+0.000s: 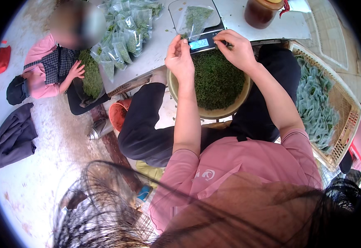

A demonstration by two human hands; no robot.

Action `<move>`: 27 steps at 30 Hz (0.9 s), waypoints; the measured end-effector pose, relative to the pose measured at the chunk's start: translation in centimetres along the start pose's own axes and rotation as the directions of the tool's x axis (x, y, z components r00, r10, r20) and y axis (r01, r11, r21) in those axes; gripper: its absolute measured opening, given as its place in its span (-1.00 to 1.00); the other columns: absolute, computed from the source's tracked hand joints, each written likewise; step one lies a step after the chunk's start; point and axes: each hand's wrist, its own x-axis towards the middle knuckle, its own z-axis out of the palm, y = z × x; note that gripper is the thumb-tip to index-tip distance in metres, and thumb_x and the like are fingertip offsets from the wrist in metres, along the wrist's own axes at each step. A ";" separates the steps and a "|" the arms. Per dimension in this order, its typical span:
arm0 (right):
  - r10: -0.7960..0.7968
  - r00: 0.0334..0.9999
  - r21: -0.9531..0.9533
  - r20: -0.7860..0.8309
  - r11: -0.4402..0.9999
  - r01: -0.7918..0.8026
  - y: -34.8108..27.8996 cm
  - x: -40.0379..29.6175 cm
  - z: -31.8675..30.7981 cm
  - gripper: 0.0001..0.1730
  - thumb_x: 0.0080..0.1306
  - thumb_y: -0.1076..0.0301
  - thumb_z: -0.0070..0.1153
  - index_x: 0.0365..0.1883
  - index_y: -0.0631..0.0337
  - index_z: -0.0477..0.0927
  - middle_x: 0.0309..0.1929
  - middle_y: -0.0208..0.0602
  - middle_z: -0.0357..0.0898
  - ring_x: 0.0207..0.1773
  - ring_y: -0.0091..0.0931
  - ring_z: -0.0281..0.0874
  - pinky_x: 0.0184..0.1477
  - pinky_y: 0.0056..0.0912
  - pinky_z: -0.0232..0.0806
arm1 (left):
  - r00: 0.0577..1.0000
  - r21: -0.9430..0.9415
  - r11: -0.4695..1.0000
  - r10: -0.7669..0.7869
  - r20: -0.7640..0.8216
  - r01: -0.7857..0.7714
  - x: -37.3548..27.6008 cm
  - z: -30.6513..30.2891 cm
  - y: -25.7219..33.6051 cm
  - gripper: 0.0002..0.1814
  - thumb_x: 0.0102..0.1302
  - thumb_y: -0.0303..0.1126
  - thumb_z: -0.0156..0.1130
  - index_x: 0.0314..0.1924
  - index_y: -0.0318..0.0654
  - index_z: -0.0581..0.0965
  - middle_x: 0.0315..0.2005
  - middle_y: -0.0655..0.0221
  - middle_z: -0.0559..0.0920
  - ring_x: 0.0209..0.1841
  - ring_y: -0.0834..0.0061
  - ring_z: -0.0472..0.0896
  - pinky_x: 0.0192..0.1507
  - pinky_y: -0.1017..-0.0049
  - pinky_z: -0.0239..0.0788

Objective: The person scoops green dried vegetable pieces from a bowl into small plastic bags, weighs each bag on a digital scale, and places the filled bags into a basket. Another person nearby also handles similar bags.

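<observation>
A clear plastic bag with small green plant pieces (197, 18) lies on the plate of a digital kitchen scale (202, 42), whose display is lit. My left hand (180, 55) is at the scale's left corner, thumb and fingertips close together by a bit of green; whether they pinch it is unclear. At the scale's right end, my right hand (234, 46) has its thumb and forefinger nearly together, with some green under the curled fingers. Below both hands, between my knees, stands a round tub (209, 113) filled with loose green plant pieces (219, 80).
Many filled clear bags (126, 40) lie on the table (155, 52) at the left. A brown jar (259, 15) stands at the right. A plastic crate (343, 139) of bags is beside my right leg. Another person (45, 71) works over green plants at the left.
</observation>
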 end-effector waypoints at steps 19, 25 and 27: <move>-0.259 0.958 -0.273 -0.121 0.937 0.219 -0.2 1.8 0.9 -0.74 0.22 0.46 0.39 -0.09 0.11 0.74 0.08 -0.37 0.68 0.12 -0.31 0.64 0.15 -0.19 0.48 | 0.849 0.582 0.619 0.379 0.367 -0.528 -3.9 -2.7 1.9 -0.69 0.37 -0.64 0.29 0.09 -0.28 0.67 0.05 0.16 0.60 -0.04 0.30 0.67 0.00 0.40 0.56; -0.400 0.910 -0.336 -0.109 0.876 0.345 -1.0 2.7 3.7 -0.85 0.28 0.39 0.30 -0.18 0.09 0.68 0.34 -0.33 0.57 0.33 -0.15 0.53 0.45 0.02 0.26 | 0.833 0.606 0.588 0.251 0.493 -0.536 -1.8 -1.4 1.6 -0.53 0.43 -0.56 0.13 0.33 -0.20 0.50 0.27 0.12 0.57 0.18 0.03 0.63 0.10 0.19 0.54; -0.253 0.964 -0.038 -0.080 0.967 0.251 -1.5 2.4 3.9 -0.87 0.32 0.43 0.27 -0.18 0.16 0.63 0.37 -0.28 0.55 0.26 -0.13 0.58 0.32 -0.07 0.41 | 0.802 0.579 0.568 0.292 0.522 -0.584 -0.7 -1.5 1.6 -0.54 0.44 -0.56 0.12 0.32 -0.20 0.51 0.28 0.11 0.57 0.18 0.03 0.63 0.12 0.17 0.53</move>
